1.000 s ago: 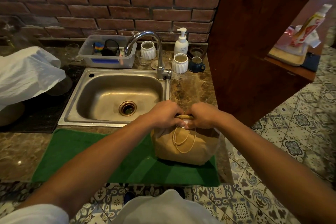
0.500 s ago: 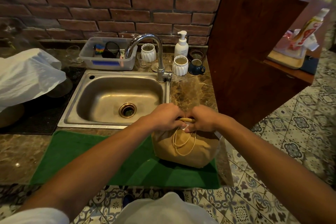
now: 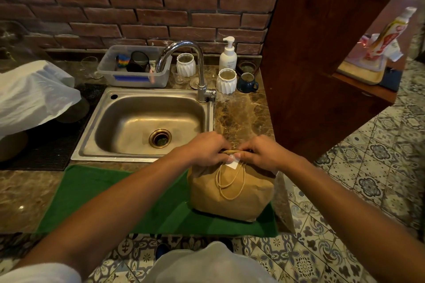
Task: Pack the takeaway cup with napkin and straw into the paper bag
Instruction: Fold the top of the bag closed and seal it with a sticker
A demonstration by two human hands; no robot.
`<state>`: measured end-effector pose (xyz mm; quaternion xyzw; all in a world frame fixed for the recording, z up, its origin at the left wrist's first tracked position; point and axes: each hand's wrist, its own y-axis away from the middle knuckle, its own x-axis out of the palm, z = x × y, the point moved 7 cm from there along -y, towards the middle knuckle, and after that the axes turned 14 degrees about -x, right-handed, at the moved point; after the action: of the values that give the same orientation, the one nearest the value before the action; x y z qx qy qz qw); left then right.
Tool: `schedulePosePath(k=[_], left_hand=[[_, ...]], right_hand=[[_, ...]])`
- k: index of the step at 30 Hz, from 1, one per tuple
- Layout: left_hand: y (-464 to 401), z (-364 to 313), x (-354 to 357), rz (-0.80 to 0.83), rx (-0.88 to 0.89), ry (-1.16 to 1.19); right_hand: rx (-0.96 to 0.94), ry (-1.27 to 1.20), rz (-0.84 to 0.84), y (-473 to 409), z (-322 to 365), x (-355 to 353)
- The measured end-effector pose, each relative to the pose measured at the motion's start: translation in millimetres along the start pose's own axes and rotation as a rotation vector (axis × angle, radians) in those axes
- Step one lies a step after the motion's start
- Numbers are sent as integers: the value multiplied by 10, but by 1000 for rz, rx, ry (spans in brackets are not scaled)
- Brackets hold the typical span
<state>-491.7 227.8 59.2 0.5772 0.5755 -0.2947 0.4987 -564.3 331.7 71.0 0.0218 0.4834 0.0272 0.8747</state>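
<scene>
Bag: paper bag [image 3: 231, 193] is standing upright on the green mat [image 3: 115, 195], at the mat's 3 o'clock end, close to the counter's right edge.
Left hand: left hand [image 3: 207, 148] is curling closed on the bag's folded top, fingers over the far side, thumb pressing the near side.
Right hand: right hand [image 3: 259, 151] is doing the same from the 3 o'clock side, pinching the fold shut; the 2 hands are almost touching at the middle.
Change: compared with 1 s ago and 0.5 s ago, hardly anything is moving; both hands are staying at the bag top and the bag is keeping its spot on the mat. A white sticker [image 3: 232, 163] is now showing more clearly under the thumbs, at the 6 o'clock edge of the fold.
Handles: twine handles [image 3: 230, 182] are hanging loose down the near face, not being held.
Cup, napkin, straw: none is showing anywhere; judging they are already inside the bag, cannot confirm.
Meaning: looks like the sealing step, so the task is nearing its end; thumbs are likely pressing the sticker down.
Risk: bag is sitting near the counter edge, so a hard push toward 3 o'clock could tip it.
Background: sink [image 3: 147, 122] is sitting at 11 o'clock of the bag, untouched.
</scene>
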Motion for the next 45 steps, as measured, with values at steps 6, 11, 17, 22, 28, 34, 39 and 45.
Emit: schedulePosePath(k=[6,11,17,22,28,34,39,45], left_hand=[[-8,-46,3,9,5,6],[9,-4,-22,38,11,22],[52,11,-45,35,0,65],[121,73,-162,-33,15,177],[135,92,-163,-179,14,197],[156,138,-134,-185,-3,171],[229,381,-136,-134,-91,224],[272,341,-133,-187,-86,224]], right_hand=[[-78,132,-57,-90,115,-31],[-74,132,-34,-80,107,-54],[-48,158,-36,-66,70,-56],[-57,145,-104,-9,60,-56],[-21,142,-78,72,2,-90],[-7,222,-114,155,-7,-89],[43,157,-131,235,-103,-92],[102,111,-62,308,-225,-109]])
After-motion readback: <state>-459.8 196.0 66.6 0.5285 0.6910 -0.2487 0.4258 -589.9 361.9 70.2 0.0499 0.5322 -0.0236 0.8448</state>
